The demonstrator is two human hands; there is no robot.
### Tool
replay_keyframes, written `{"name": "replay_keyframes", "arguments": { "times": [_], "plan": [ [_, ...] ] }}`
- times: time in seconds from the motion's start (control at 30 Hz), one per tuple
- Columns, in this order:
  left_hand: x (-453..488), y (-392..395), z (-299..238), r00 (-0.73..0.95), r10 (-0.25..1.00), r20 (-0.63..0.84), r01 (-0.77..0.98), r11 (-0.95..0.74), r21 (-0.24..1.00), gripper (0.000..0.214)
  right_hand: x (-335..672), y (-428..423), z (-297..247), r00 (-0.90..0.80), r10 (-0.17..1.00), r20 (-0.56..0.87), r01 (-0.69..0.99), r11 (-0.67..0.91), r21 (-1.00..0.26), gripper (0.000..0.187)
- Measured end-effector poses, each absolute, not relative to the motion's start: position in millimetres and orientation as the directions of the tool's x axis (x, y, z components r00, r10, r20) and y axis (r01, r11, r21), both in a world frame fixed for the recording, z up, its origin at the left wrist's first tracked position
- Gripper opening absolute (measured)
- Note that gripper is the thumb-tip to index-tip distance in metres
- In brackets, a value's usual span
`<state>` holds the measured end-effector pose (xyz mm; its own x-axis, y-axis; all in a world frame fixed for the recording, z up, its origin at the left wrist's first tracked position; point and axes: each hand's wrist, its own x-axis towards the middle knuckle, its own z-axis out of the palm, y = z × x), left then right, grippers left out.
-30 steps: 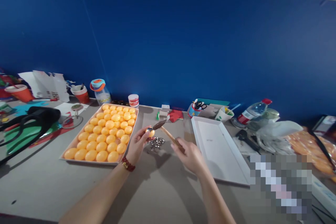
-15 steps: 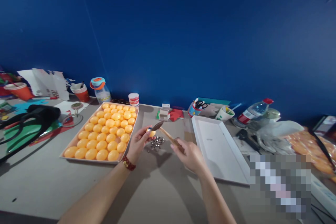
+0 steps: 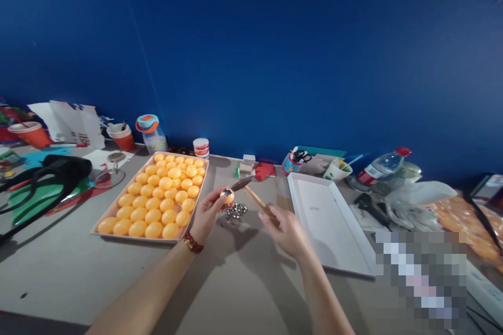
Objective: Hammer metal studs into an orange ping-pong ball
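My left hand (image 3: 207, 213), a beaded bracelet at its wrist, pinches an orange table tennis ball (image 3: 227, 198). A small shiny metal piece shows on top of the ball; its kind is too small to tell. In my right hand (image 3: 286, 231) is a hammer (image 3: 260, 202) with a wooden handle, its dark pointed head just to the upper right of the ball. Below the ball, a heap of small shiny metal pieces (image 3: 236, 213) lies on the grey table. To the left, a shallow box (image 3: 173, 241) is filled with several rows of orange balls.
A white tray or lid (image 3: 334, 225) lies right of my right hand. Along the blue wall stand a small white-and-red tub (image 3: 201, 147), a pen holder with scissors (image 3: 291, 163) and a plastic bottle (image 3: 381, 167). Black straps (image 3: 58, 172) lie at the left.
The hammer head has lifted slightly up and right, away from the ball. More of the ball and the metal piece on it now shows. My left hand has barely moved.
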<state>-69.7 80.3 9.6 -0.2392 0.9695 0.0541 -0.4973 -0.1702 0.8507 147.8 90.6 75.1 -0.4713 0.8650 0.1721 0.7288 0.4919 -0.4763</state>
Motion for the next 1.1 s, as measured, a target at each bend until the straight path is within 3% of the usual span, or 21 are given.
{"name": "replay_keyframes", "arguments": {
  "times": [0.53,0.8,1.1],
  "plan": [
    [-71,79,8,-0.255,0.963,0.089,-0.433,-0.196,0.88,0.039,150,91,75,-0.494,0.855,0.157,0.744,0.51,-0.432,0.022],
    [-70,77,9,-0.227,0.966,0.124,-0.446,-0.216,0.869,0.036,147,93,66,-0.323,0.902,0.287,0.729,0.43,-0.533,0.025],
    [-67,75,11,-0.16,0.986,0.05,-0.487,-0.123,0.865,0.032,128,100,42,-0.294,0.941,0.168,0.805,0.339,-0.487,0.011]
  ]
}}
